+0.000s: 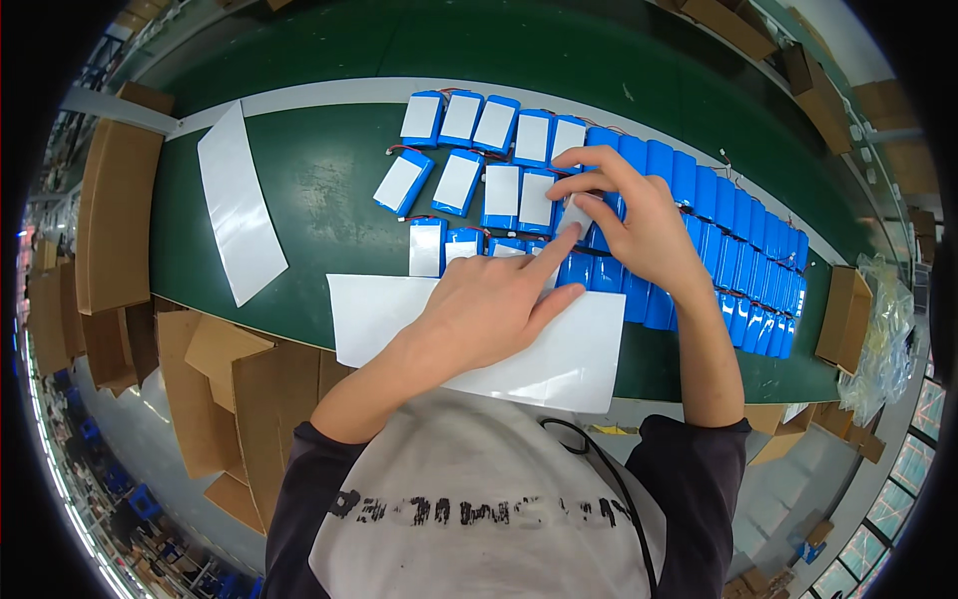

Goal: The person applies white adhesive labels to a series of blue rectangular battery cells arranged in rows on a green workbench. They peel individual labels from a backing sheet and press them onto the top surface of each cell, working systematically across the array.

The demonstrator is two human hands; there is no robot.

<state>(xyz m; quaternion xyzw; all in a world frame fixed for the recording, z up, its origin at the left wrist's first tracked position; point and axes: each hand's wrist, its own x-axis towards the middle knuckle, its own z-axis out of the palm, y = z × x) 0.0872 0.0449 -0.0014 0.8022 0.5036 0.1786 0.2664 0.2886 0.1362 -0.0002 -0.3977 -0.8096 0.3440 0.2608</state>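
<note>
1. Under my left fingers (pixel 555 257), index stretched straight and thumb spread away, a small white label (pixel 573 216) lies over a blue pack (pixel 598 239).
2. Just beyond them, my right fingers (pixel 609 160) curve down, thumb at the label; whether they pinch it, I can't tell.
3. Left of my fingers, packs with white labels (pixel 398 183) lie in rows on the green tabletop (pixel 329 180).
4. Right of my fingers run rows of plain blue packs (pixel 683 180).
5. Nearer me than my left fingers lies a large white sheet (pixel 559 369).
</note>
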